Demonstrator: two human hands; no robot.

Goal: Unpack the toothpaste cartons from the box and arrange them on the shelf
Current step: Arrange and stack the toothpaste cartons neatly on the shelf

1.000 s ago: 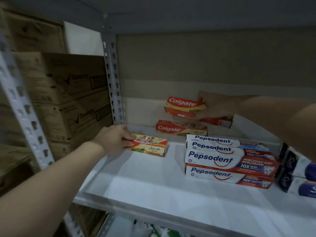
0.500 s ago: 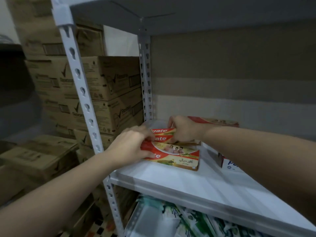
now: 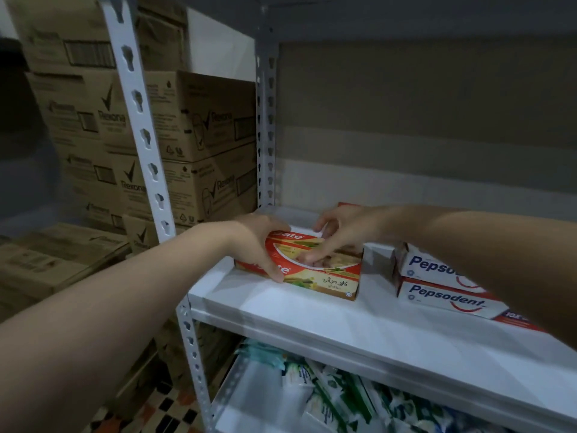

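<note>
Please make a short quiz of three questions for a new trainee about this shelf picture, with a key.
1. True or false: the left hand grips the left end of the Colgate cartons.
2. Which brand lies to the right of the Colgate cartons? A) Pepsodent B) Sensodyne C) Oral-B
3. Fill in: the brown boxes beside the rack read ____.

Key: 1 true. 2 A, the Pepsodent cartons on the shelf. 3 Rexona.
</note>
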